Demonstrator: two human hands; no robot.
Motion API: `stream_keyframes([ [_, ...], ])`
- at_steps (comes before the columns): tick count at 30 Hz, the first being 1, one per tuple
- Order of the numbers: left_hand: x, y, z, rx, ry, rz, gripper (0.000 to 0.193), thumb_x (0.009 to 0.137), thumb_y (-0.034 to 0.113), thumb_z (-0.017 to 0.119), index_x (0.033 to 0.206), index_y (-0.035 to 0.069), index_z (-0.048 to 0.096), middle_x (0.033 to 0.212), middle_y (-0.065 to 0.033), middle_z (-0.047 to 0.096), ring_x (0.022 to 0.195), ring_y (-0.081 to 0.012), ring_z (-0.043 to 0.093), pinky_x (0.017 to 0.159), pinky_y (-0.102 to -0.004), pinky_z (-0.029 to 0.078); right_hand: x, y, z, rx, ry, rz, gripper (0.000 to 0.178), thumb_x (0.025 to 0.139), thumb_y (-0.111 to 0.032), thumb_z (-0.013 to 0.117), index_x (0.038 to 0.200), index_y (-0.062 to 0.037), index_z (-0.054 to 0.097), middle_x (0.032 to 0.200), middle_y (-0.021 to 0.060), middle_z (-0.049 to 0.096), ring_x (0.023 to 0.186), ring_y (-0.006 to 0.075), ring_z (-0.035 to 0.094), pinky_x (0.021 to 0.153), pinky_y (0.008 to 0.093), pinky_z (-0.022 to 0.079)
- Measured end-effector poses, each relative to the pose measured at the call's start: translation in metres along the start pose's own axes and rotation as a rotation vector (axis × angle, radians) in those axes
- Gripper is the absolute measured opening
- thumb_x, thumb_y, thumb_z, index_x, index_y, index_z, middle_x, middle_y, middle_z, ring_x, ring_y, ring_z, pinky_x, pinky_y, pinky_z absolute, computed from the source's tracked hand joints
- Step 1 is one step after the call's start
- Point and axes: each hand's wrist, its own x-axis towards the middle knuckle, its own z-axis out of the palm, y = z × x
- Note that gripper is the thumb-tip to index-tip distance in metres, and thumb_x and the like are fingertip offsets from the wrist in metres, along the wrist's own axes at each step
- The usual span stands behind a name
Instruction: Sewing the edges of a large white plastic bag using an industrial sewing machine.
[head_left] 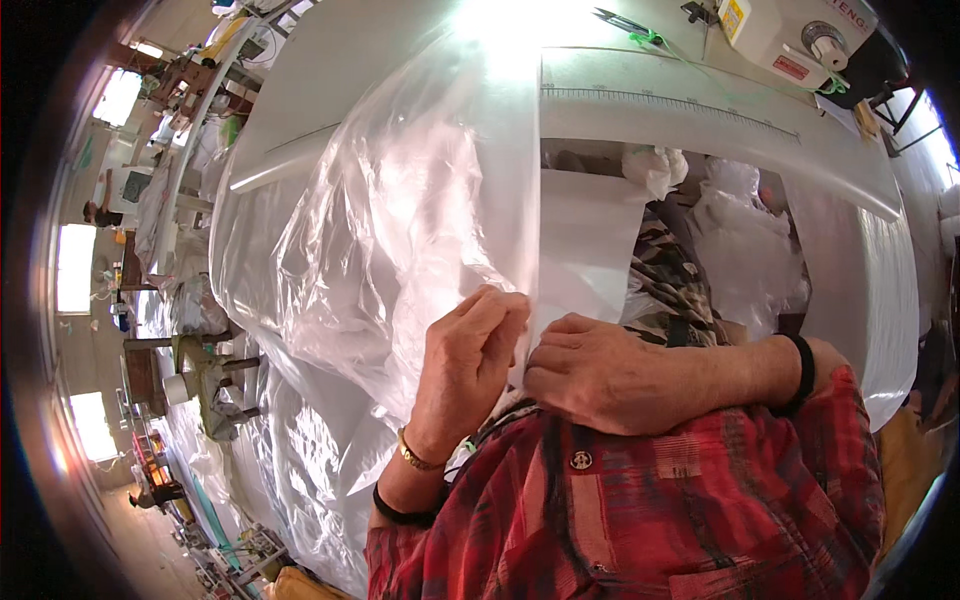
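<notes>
A: Nearest us, what are the hands doing?

B: The left hand (468, 350) is closed in a pinch on the edge of the clear plastic sheet (405, 210), in front of the red plaid shirt (640, 500). The right hand (600, 365) sits just beside it, fingers curled in; I can't tell whether it grips the plastic too, because the fingertips are hidden.

A: And how does the sheet look?

B: Thin, see-through and glossy. It runs from the hands up over the near edge of the table (620, 68), mostly to the left. Its right edge is nearly straight, while the left part is loose and creased, full of bright streaks.

A: Any containers?

B: Right of the sheet, beyond the camouflage cloth (665, 270), there's a crumpled clear plastic bundle (745, 245) and, farther off, a white bag (655, 170), bunched up. I can't make out what is inside either.

A: Farther away?

B: A ruler scale (670, 98) runs across the table. Past it lie dark snips (622, 21) with green string, and at the far right stands a white machine (785, 35) with a round dial.
</notes>
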Motion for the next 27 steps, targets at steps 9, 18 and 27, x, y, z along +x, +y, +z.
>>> stream_keyframes([
  [9,-0.008,-0.002,-0.033,-0.060,0.162,-0.192,0.006,0.086,0.001,0.065,0.088,-0.005,0.066,0.069,0.0023,0.056,0.059,-0.0015,0.046,0.051,-0.0196,0.036,0.013,0.043,-0.019,0.036,0.052,-0.189,0.017,0.080,-0.017,0.061,0.088,-0.0018,0.063,0.084,0.0101,0.064,0.083,0.0270,0.064,0.078,0.0361,0.049],
  [18,0.025,0.073,-0.108,0.464,0.126,0.097,0.007,0.083,-0.003,0.063,0.089,-0.006,0.064,0.070,-0.0099,0.059,0.056,-0.0125,0.052,0.053,-0.0250,0.041,0.166,0.097,0.063,0.132,-0.119,0.253,0.035,0.082,-0.034,0.070,0.101,-0.0052,0.066,0.097,0.0170,0.066,0.090,0.0288,0.064,0.084,0.0372,0.048],
  [27,0.007,0.010,-0.055,0.812,-0.215,0.327,0.016,0.079,0.000,0.055,0.095,0.002,0.054,0.081,-0.0161,0.056,0.070,-0.0338,0.061,0.058,-0.0414,0.048,0.124,0.107,0.048,0.166,-0.042,-0.117,0.032,0.084,-0.031,0.065,0.102,-0.0047,0.067,0.107,0.0186,0.065,0.101,0.0309,0.061,0.091,0.0412,0.046],
])
